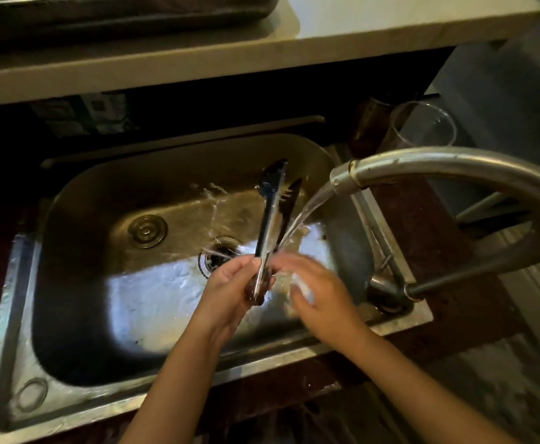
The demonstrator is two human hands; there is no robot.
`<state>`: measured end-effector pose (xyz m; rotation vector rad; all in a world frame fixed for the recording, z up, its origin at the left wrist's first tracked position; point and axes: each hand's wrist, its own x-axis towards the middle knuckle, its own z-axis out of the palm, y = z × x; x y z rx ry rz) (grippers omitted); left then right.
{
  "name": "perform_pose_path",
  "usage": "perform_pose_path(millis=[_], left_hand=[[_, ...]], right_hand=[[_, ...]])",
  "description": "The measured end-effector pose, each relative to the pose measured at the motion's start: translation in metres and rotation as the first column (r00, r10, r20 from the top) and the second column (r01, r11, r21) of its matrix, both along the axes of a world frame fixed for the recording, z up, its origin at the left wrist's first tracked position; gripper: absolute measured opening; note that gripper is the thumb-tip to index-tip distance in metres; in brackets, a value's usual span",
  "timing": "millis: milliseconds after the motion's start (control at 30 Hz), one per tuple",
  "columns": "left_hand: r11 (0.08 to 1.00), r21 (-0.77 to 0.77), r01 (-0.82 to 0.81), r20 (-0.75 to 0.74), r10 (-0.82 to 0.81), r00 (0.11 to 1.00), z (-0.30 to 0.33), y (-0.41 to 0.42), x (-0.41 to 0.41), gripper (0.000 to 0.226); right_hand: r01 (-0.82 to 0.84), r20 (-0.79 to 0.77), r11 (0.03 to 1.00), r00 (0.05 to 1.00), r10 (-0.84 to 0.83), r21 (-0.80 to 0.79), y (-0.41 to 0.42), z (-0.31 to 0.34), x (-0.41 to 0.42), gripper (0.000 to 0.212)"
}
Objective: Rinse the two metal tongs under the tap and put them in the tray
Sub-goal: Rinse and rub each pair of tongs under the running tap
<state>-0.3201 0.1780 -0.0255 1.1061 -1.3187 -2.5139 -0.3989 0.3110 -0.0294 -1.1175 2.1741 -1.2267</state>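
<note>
Left hand [230, 283] gripping tongs [270, 216], tips pointing away

Tongs [270, 216] over the sink [108, 193], tap [454, 168] at its right, glass [422, 126] behind the tap, counter [326, 30] behind the sink

1. A pale shelf [326, 36] runs across the top of the frame, its front edge lit and the space beneath it in deep shadow.
2. A dark tray-like object [118, 11] sits on the shelf at upper left.
3. The dark reddish tabletop [438, 251] surrounds the steel sink rim [15, 363].
4. A clear glass [422, 126] stands at upper right.
5. Light is dim, with one bright patch in the lower middle.
</note>
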Motion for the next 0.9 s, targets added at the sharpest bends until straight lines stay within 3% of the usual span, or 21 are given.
perform_pose_path(millis=[33,100,133,200,267,333,400,467,533,600,667,733,833,900], left_hand=[[0.998,0.057,-0.010,-0.022,0.012,1.000,0.001,-0.001,0.000,0.019],[0.982,0.184,-0.033,-0.074,0.048,0.996,0.002,0.000,-0.002,0.018],[0.968,0.249,-0.044,-0.095,0.069,0.993,0.002,0.001,-0.002,0.019],[0.917,0.396,-0.051,-0.122,0.108,0.987,0.004,0.006,-0.003,0.025],[0.820,0.570,-0.040,-0.138,0.144,0.980,0.005,0.012,-0.001,0.028],[0.714,0.700,-0.010,-0.165,0.174,0.971,0.006,0.017,0.003,0.029],[0.640,0.768,0.024,-0.202,0.207,0.957,0.005,0.019,0.007,0.035],[0.679,0.732,0.064,-0.227,0.155,0.961,0.001,0.019,0.012,0.036],[0.858,0.505,0.094,-0.121,-0.038,0.992,-0.004,0.014,0.015,0.032],[0.970,0.166,0.176,0.081,-0.192,0.978,-0.004,0.007,0.016,0.032],[0.965,-0.102,0.242,0.184,-0.221,0.958,-0.003,0.001,0.015,0.023],[0.934,-0.246,0.260,0.212,-0.210,0.954,0.000,0.000,0.014,0.010],[0.941,-0.229,0.249,0.208,-0.203,0.957,0.000,0.002,0.017,0.017],[0.950,-0.174,0.258,0.214,-0.220,0.952,0.000,0.001,0.024,0.016]], right_hand=[[0.218,0.147,0.975,0.966,-0.212,-0.030,-0.005,0.000,-0.005,0.053],[0.510,0.463,0.860,0.759,-0.458,0.015,-0.014,-0.001,-0.017,0.041],[0.542,0.647,0.838,0.620,-0.445,0.057,-0.019,-0.003,-0.023,0.035],[0.481,0.902,0.874,0.348,-0.255,0.062,-0.026,-0.007,-0.028,0.029],[0.407,0.970,0.913,0.225,-0.094,-0.006,-0.032,-0.006,-0.028,0.032],[0.376,0.984,0.923,0.175,0.017,-0.083,-0.037,-0.007,-0.027,0.038],[0.357,0.985,0.922,0.135,0.108,-0.151,-0.037,-0.009,-0.027,0.039],[0.327,0.986,0.933,0.112,0.122,-0.152,-0.035,-0.008,-0.027,0.038],[0.315,0.989,0.944,0.134,0.056,-0.096,-0.034,-0.008,-0.024,0.026],[0.322,0.967,0.947,0.242,-0.079,-0.003,-0.033,-0.011,-0.020,0.010],[0.332,0.909,0.940,0.364,-0.203,0.077,-0.033,-0.016,-0.015,0.007],[0.334,0.860,0.934,0.432,-0.271,0.126,-0.035,-0.016,-0.008,0.002],[0.326,0.840,0.937,0.466,-0.278,0.129,-0.037,-0.015,-0.002,0.004],[0.348,0.840,0.927,0.455,-0.297,0.140,-0.038,-0.014,-0.008,0.036]])
